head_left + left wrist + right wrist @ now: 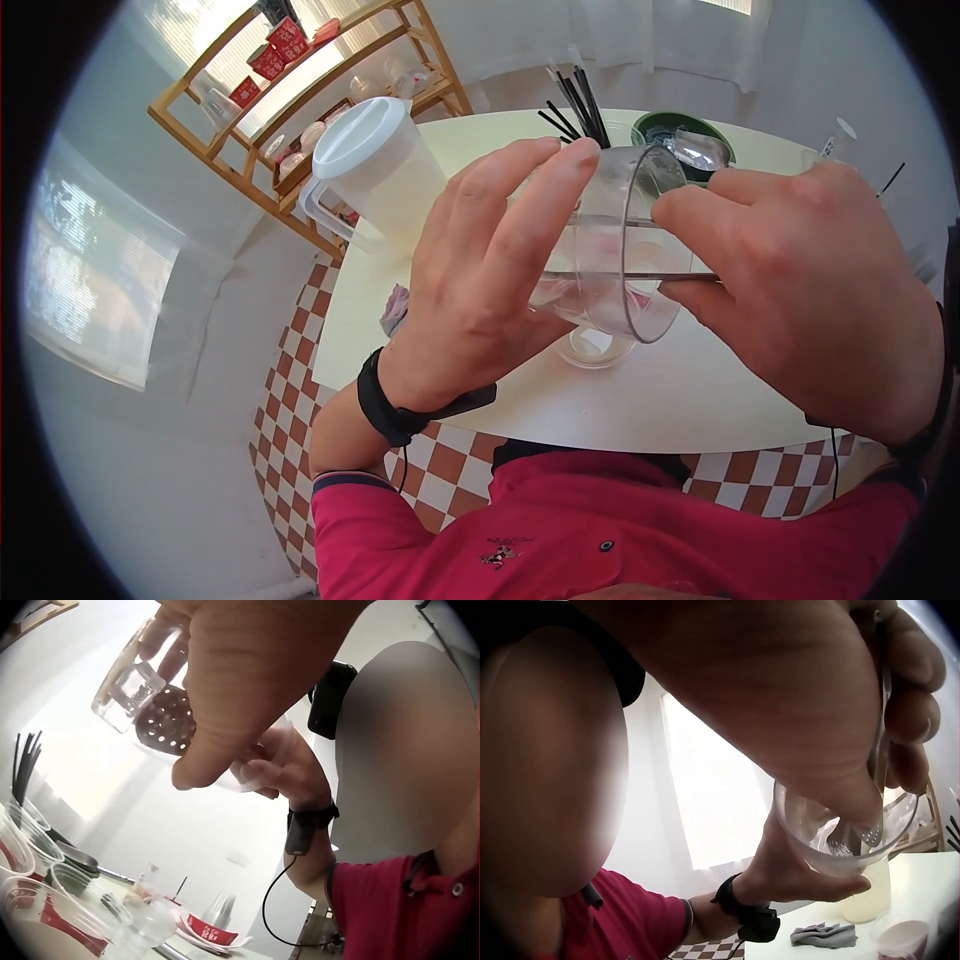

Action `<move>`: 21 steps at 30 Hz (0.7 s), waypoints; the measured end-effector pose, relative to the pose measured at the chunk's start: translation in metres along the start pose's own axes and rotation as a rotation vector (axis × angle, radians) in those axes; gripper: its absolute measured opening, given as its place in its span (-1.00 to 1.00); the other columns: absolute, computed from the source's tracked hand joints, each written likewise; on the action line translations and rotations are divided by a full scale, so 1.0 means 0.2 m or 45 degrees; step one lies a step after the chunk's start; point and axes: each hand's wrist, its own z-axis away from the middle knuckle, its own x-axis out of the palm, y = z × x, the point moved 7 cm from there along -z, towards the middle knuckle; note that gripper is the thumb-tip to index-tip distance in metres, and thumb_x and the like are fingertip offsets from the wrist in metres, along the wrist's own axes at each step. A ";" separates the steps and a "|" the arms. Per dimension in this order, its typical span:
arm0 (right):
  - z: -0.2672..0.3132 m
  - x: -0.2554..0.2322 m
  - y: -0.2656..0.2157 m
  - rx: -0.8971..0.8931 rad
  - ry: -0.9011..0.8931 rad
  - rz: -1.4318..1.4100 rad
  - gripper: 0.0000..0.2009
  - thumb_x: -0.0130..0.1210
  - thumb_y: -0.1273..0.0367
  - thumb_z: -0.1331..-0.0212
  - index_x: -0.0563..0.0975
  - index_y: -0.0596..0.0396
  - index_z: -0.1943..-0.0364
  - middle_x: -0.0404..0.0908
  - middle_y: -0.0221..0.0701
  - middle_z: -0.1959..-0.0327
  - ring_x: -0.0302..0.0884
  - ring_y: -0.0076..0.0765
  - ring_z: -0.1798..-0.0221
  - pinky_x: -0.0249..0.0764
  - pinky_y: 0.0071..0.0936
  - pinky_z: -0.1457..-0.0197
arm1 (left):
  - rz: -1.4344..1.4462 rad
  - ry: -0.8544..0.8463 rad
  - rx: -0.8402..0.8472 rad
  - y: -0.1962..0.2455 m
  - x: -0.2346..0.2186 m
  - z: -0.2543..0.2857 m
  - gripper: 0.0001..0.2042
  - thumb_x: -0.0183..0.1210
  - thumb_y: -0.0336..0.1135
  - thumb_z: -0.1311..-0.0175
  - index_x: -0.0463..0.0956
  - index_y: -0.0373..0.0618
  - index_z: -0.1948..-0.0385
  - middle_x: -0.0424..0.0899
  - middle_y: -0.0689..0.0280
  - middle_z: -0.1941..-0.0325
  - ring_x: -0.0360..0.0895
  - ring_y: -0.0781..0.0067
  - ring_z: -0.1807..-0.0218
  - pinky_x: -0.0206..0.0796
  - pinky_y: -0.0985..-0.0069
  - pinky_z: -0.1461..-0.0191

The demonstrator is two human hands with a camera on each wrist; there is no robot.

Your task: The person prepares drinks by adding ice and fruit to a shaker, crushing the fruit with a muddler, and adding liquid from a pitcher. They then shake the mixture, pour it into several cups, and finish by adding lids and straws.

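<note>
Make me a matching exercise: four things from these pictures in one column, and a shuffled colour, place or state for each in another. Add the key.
Things
1. Straws
2. Clear cup
3. Pitcher
4. Tongs

Descriptions
A. Held in the right hand
B. Black
C. Held in the left hand
D. Topped with a lid

Pairs: 1-B, 2-C, 3-D, 4-A

Apparently a small drinks shop, or a room fitted out like one: a wooden rack [207,150] with red cups [267,62] at the head view's upper left, a lidded pitcher [385,180] and black straws [593,110] at the pale table [690,400], over checkered floor [445,462].
</note>
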 end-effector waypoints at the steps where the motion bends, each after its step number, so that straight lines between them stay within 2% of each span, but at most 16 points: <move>1: 0.00 0.00 -0.02 0.022 -0.017 0.011 -0.72 0.39 0.35 0.03 0.59 0.12 0.25 0.57 -0.35 0.52 0.59 -0.15 0.45 0.44 -0.24 0.37 | -0.001 -0.009 -0.013 0.00 0.00 0.00 -0.11 0.57 -0.29 0.23 0.37 -0.13 -0.32 0.51 0.08 -0.17 0.53 0.03 -0.12 0.43 0.18 -0.14; 6: 0.02 0.09 0.05 0.140 -0.267 -0.007 -0.73 0.38 0.34 0.01 0.59 0.13 0.24 0.57 -0.33 0.53 0.59 -0.13 0.44 0.42 -0.22 0.36 | 0.000 -0.015 -0.039 0.02 -0.04 0.03 -0.11 0.56 -0.29 0.24 0.37 -0.08 -0.33 0.50 0.10 -0.17 0.53 0.03 -0.10 0.43 0.19 -0.13; 10: -0.01 0.02 -0.07 0.078 -0.096 0.004 -0.73 0.37 0.34 0.01 0.59 0.13 0.24 0.59 -0.32 0.51 0.58 -0.11 0.44 0.42 -0.21 0.35 | -0.016 0.017 -0.040 0.02 -0.07 0.04 -0.11 0.56 -0.30 0.24 0.37 -0.08 -0.33 0.51 0.10 -0.16 0.53 0.04 -0.09 0.43 0.19 -0.12; 12: -0.02 0.02 -0.09 0.061 -0.086 0.062 -0.73 0.37 0.35 0.01 0.59 0.13 0.24 0.59 -0.32 0.50 0.58 -0.11 0.44 0.42 -0.21 0.35 | -0.005 0.016 -0.043 0.02 -0.09 0.05 -0.10 0.55 -0.30 0.24 0.37 -0.09 -0.33 0.51 0.11 -0.15 0.54 0.04 -0.09 0.43 0.19 -0.12; 16: -0.02 0.09 -0.03 0.084 -0.264 0.101 -0.75 0.36 0.36 0.01 0.60 0.12 0.25 0.58 -0.33 0.51 0.58 -0.11 0.44 0.42 -0.21 0.36 | -0.041 0.020 -0.035 0.03 -0.12 0.08 -0.10 0.55 -0.30 0.24 0.36 -0.09 -0.34 0.52 0.11 -0.15 0.54 0.05 -0.08 0.43 0.20 -0.11; 21: -0.03 0.10 -0.06 0.076 -0.229 0.113 -0.73 0.37 0.36 0.02 0.61 0.13 0.22 0.57 -0.32 0.51 0.57 -0.10 0.44 0.41 -0.21 0.38 | -0.105 -0.039 -0.022 0.01 -0.15 0.11 0.00 0.65 -0.22 0.26 0.27 -0.21 -0.35 0.50 0.04 -0.25 0.51 0.00 -0.21 0.45 0.22 -0.21</move>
